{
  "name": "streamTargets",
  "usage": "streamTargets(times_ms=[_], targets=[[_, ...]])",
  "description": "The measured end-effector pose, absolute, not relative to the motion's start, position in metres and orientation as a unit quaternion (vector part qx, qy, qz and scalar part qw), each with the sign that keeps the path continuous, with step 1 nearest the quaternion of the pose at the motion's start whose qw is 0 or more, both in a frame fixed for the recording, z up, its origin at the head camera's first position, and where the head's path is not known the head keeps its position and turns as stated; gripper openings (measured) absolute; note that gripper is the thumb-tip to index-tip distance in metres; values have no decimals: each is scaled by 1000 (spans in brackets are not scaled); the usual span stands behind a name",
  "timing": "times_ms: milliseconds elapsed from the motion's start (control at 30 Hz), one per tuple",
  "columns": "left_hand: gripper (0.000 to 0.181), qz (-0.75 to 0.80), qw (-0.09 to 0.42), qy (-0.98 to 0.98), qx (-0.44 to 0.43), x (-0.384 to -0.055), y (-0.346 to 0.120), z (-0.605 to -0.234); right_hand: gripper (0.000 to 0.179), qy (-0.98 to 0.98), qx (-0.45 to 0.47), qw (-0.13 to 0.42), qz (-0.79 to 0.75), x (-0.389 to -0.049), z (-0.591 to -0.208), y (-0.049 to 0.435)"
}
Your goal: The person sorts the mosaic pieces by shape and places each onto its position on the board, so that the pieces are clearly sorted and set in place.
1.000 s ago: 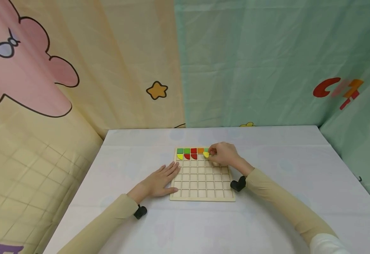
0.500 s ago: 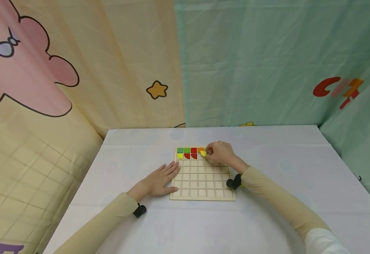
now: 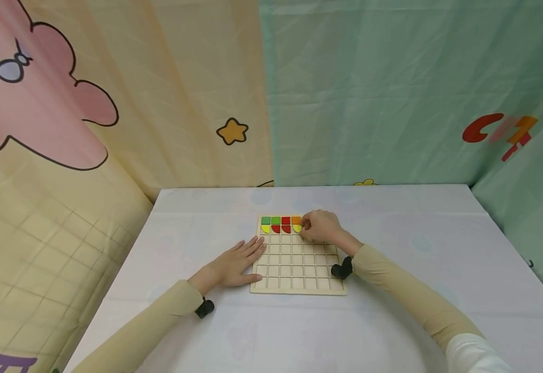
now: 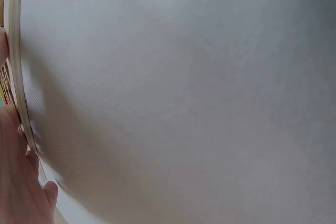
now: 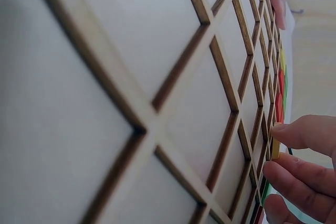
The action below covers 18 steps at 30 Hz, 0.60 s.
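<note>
A wooden grid board (image 3: pixel 278 271) lies on the table. My right hand (image 3: pixel 322 226) is at its far rows, thumb and fingers around a yellow quarter-circle tile (image 3: pixel 297 228). In the right wrist view that yellow tile (image 5: pixel 276 141) is between thumb and fingertips, at or in a cell of the second row. To its left in that row are two red tiles (image 3: pixel 286 229) and another yellow tile (image 3: pixel 265 228). My left hand (image 3: pixel 235 264) rests with straight, spread fingers on the board's left edge; in the left wrist view only part of the left hand (image 4: pixel 21 182) shows.
Square tiles fill cells of the far row, including a red square (image 3: pixel 285 220) and an orange square (image 3: pixel 296 220); my right hand covers the row's right part. A white cloth covers the table (image 3: pixel 392 217). Patterned curtains (image 3: pixel 373 93) stand behind and beside it.
My right hand has moved slightly left and brought the yellow tile from above the board down to the fourth cell of the second row. The left hand stays in place.
</note>
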<state>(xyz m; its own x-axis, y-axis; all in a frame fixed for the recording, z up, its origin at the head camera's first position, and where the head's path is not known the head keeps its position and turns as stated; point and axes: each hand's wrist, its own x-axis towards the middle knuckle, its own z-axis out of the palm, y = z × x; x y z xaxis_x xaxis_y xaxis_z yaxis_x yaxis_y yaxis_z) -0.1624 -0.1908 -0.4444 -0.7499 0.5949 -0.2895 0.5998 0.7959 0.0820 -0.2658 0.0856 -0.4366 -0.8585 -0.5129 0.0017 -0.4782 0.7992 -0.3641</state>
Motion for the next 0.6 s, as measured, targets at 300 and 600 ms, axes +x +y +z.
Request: streamTargets(times_ms=[300,600], targets=[[84,-17,144,936,320,-164,-191,-446,22,950,-257,42,-175,-266,-437,82],[84,-11,144,936,322,-163,-192,-446,23,950,-254,38,-176,-263,-437,81]])
